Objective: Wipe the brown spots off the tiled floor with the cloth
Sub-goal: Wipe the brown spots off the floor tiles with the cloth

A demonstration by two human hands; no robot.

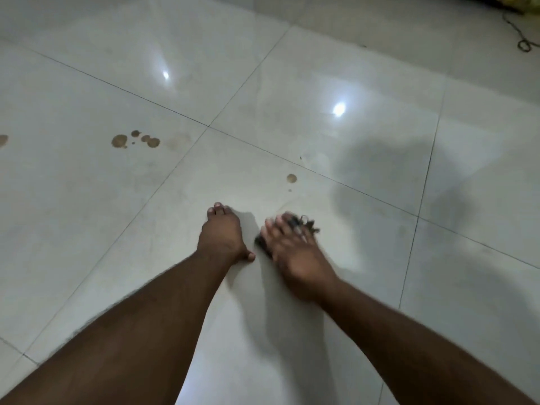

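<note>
My right hand (292, 249) presses a dark cloth (304, 223) flat on the pale tiled floor (336, 68), fingers spread over it; the hand is motion-blurred and only the cloth's frayed edges show. My left hand (222, 235) rests on the floor just left of it, fingers straight, holding nothing. A single brown spot (291, 178) lies a short way beyond the cloth. A cluster of several brown spots (136, 140) sits far to the left, and part of another spot (3, 140) shows at the left edge.
A thin dark cord (523, 43) loops on the floor at the top right, near a yellow object (514, 1) at the frame's edge. Ceiling lights glare off the glossy tiles. Dark grout lines cross the floor.
</note>
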